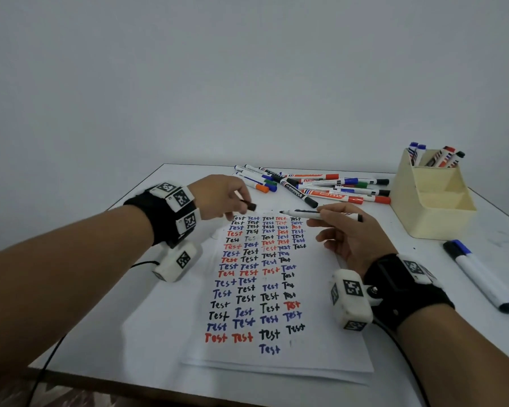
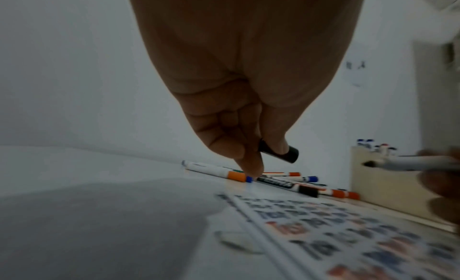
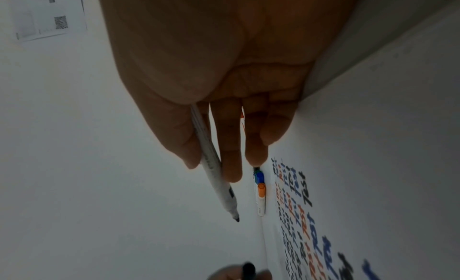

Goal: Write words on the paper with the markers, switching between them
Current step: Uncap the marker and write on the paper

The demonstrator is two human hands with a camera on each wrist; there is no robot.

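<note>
Head view: right hand grips an uncapped black marker above the paper's top edge; left hand pinches its cap just beside the tip. Likely mid-switch; whether capping or uncapping can't be told.

Markers behind paper — holder right

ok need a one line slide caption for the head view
Left hand holds the black cap and right hand the uncapped black marker above the paper.
</note>
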